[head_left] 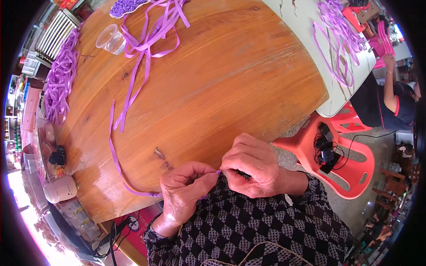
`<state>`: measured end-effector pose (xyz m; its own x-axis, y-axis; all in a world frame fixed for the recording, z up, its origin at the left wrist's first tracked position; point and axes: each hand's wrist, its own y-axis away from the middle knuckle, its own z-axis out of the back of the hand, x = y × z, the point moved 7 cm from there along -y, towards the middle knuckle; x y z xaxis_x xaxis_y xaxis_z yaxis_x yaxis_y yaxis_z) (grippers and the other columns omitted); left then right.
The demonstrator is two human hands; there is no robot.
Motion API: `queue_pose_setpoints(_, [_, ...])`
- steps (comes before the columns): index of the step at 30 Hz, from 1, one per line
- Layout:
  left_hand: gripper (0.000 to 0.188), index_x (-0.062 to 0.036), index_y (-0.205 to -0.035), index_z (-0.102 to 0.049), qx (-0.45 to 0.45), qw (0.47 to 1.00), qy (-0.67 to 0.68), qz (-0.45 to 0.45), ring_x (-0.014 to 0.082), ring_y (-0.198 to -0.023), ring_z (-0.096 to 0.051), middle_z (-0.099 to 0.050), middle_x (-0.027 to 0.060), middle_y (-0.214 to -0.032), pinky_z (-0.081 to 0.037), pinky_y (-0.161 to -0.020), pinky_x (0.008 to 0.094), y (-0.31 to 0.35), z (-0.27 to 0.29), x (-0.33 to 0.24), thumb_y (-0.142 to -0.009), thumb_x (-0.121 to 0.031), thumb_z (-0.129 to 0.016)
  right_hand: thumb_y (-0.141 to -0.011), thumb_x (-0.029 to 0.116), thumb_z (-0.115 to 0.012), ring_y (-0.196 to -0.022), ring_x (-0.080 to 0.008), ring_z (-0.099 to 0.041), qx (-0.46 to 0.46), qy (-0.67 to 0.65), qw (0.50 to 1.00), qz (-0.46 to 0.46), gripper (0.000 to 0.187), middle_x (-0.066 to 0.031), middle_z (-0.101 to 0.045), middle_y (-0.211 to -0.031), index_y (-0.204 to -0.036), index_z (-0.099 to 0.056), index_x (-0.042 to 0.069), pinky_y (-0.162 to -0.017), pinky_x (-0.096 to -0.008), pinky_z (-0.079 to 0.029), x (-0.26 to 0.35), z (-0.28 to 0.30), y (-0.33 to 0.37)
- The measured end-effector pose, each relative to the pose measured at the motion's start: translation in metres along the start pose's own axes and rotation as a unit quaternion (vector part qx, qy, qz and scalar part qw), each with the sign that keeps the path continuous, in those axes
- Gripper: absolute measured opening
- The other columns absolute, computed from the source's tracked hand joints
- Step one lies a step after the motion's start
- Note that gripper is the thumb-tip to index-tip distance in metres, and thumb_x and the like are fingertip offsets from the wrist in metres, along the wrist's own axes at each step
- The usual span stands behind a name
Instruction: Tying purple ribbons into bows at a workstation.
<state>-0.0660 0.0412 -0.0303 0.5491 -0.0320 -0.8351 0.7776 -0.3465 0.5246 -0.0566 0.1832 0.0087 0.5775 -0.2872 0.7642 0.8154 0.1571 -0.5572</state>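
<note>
Close to my body, at the table's near edge, my two hands meet fingertip to fingertip. My left hand pinches a purple ribbon, whose loose tail curves out onto the table to the left. A small purple bit shows between the fingertips of both hands. My right hand is closed in a pinch at that same spot; its fingers partly hide what it grips. Further off lies a loose bunch of purple ribbons, beside a clear plastic cup and a dish of small purple pieces.
The wooden table fills the middle. A ribbon heap hangs along its left edge, near a pink lidded jar. At right, a white table bears more ribbons; a red plastic chair holds black cables. A person is beyond.
</note>
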Motion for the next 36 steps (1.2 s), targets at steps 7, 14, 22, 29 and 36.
queue_pose_setpoints(7, [0.005,0.0043,-0.075,-0.063,-0.054,0.998,-0.004,-0.024,0.0080,-0.049,-0.049,-0.060,0.0055,-0.063,-0.036,-0.044,0.0198,0.000,0.002,-0.001,-0.072,0.001,-0.066,-0.055,-0.011,-0.061,-0.055,-0.0216,-0.046,-0.009,0.008,1.000,0.000,0.026,-0.0058,-0.055,-0.069,-0.077,-0.055,0.002,-0.050,-0.0305,-0.036,0.000,-0.002,0.002])
queue_pose_setpoints(14, [0.009,0.0033,-0.083,-0.064,-0.029,0.999,0.000,-0.043,0.0026,-0.055,-0.047,-0.059,-0.0006,-0.067,-0.036,-0.049,0.0167,-0.002,0.003,-0.001,-0.080,-0.004,-0.066,-0.063,-0.006,-0.069,-0.061,-0.0221,-0.051,0.019,-0.049,0.997,-0.048,0.024,-0.0070,-0.059,-0.076,-0.084,-0.059,0.001,-0.054,-0.0317,-0.041,-0.008,-0.002,0.001])
queue_pose_setpoints(22, [0.015,0.0039,-0.085,-0.061,0.019,0.999,0.032,-0.020,0.0048,-0.051,-0.046,-0.056,0.0000,-0.063,-0.035,-0.046,0.0176,-0.003,0.000,0.000,-0.084,-0.011,-0.063,-0.063,0.012,-0.077,-0.067,-0.0219,-0.054,0.036,-0.046,0.998,-0.038,0.030,-0.0066,-0.059,-0.082,-0.089,-0.063,0.004,-0.056,-0.0311,-0.043,-0.008,-0.004,-0.005])
queue_pose_setpoints(29, [0.013,0.0035,-0.087,-0.059,0.065,0.996,0.050,-0.017,0.0048,-0.056,-0.048,-0.056,0.0006,-0.066,-0.037,-0.050,0.0174,-0.004,-0.002,0.005,-0.085,-0.010,-0.061,-0.066,0.000,-0.073,-0.063,-0.0207,-0.052,0.043,-0.122,0.989,-0.076,0.019,-0.0055,-0.058,-0.078,-0.078,-0.059,0.005,-0.053,-0.0308,-0.041,-0.014,-0.005,-0.001])
queue_pose_setpoints(36, [0.011,0.0026,-0.087,-0.057,0.104,0.994,-0.002,-0.022,0.0045,-0.059,-0.047,-0.055,-0.0007,-0.068,-0.038,-0.053,0.0171,0.002,-0.005,0.001,-0.085,-0.008,-0.061,-0.064,-0.005,-0.066,-0.059,-0.0195,-0.051,0.117,-0.189,0.969,-0.108,0.019,-0.0038,-0.055,-0.071,-0.076,-0.055,0.005,-0.053,-0.0288,-0.040,-0.010,-0.016,0.000])
